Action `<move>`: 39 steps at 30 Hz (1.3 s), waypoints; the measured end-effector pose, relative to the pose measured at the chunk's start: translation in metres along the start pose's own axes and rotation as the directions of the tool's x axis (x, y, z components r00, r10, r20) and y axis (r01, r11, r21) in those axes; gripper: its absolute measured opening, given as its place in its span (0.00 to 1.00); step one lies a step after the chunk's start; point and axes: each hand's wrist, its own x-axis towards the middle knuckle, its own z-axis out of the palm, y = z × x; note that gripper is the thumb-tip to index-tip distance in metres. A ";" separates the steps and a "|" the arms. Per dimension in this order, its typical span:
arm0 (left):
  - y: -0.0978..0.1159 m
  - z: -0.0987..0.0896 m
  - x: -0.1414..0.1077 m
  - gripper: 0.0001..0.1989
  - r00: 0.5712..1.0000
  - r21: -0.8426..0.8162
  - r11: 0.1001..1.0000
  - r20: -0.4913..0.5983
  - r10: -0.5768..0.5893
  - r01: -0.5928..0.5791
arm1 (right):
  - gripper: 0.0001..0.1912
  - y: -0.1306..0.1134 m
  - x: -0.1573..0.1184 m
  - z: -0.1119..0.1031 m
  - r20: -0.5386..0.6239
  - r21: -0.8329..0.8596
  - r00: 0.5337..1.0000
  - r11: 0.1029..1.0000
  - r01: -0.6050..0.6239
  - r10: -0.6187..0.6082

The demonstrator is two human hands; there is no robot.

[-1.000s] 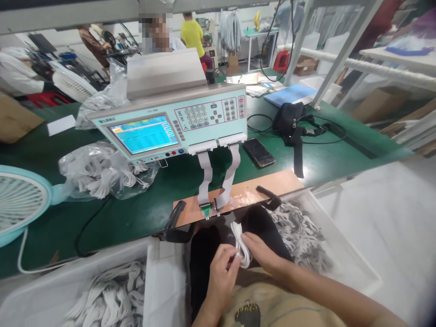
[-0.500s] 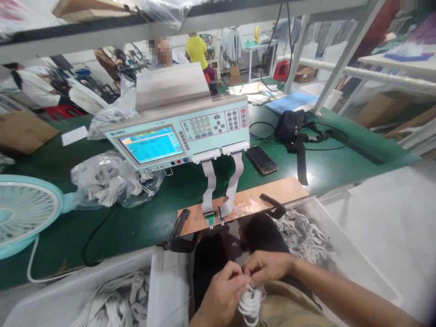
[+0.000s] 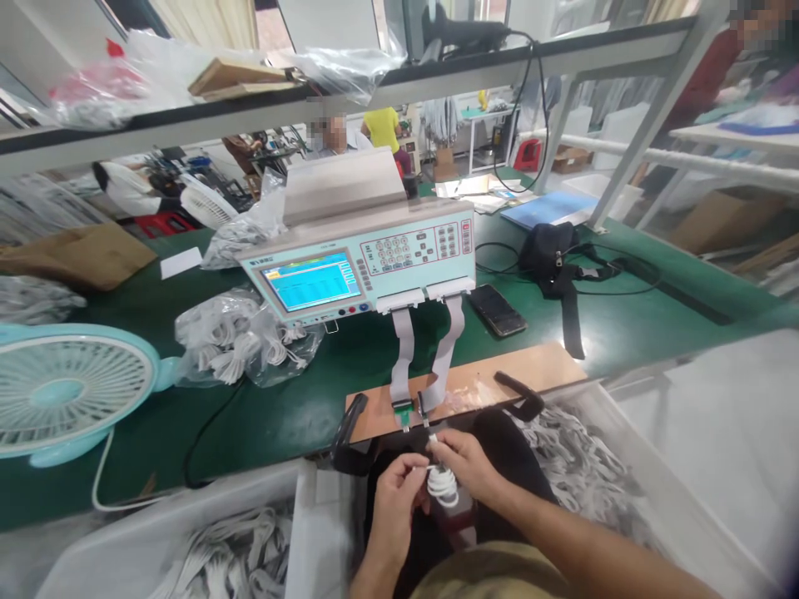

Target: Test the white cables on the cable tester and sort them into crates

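Small coil of thin white cable (image 3: 443,487) hung between the two hands, low, in front of the edge of a dark green workbench (image 3: 293,428) and above the person's lap. Left hand (image 3: 394,492): thumb and forefinger were closed on a short white end of the cable. Right hand (image 3: 467,466): fingers pinched a white plug (image 3: 433,438) at the cable's other end, just beside a small metal connector (image 3: 426,423) at the front of a tan flat board (image 3: 549,364); could not tell whether the two touched.

Left of that connector sat a small green circuit board (image 3: 404,414). Two flat grey ribbon cables (image 3: 404,341) ran up to a pale blue boxy instrument (image 3: 368,287) with a lit blue screen. A black clamp (image 3: 353,420) gripped the tan board's left end. Dark rectangular phone (image 3: 498,310) lay right of the ribbons. Far left, a light blue round fan (image 3: 62,391); between it and the instrument, a clear plastic bag (image 3: 300,358) with white cable coils. White plastic bins (image 3: 304,499) of looped cables flanked the legs.
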 end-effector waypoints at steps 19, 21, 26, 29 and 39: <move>0.004 0.003 0.020 0.16 0.992 0.095 0.995 -0.114 0.045 -0.035 | 0.19 -0.017 0.010 0.007 0.017 0.254 0.983 0.950 -0.183 0.185; 0.005 0.002 0.022 0.16 0.993 0.140 0.988 -0.080 0.082 -0.071 | 0.18 -0.022 0.011 0.009 0.012 0.281 0.975 0.935 -0.216 0.222; -0.004 -0.003 0.029 0.15 0.986 0.193 0.973 -0.077 0.145 -0.128 | 0.21 -0.033 0.013 0.014 -0.009 0.358 0.944 0.882 -0.306 0.331; -0.010 -0.005 0.032 0.15 0.979 0.215 0.967 -0.119 0.165 -0.136 | 0.21 -0.034 0.014 0.015 -0.024 0.376 0.933 0.868 -0.324 0.359; -0.002 -0.001 0.032 0.15 0.958 0.222 0.952 -0.148 0.245 -0.210 | 0.22 -0.031 0.014 0.010 0.000 0.315 0.942 0.894 -0.318 0.335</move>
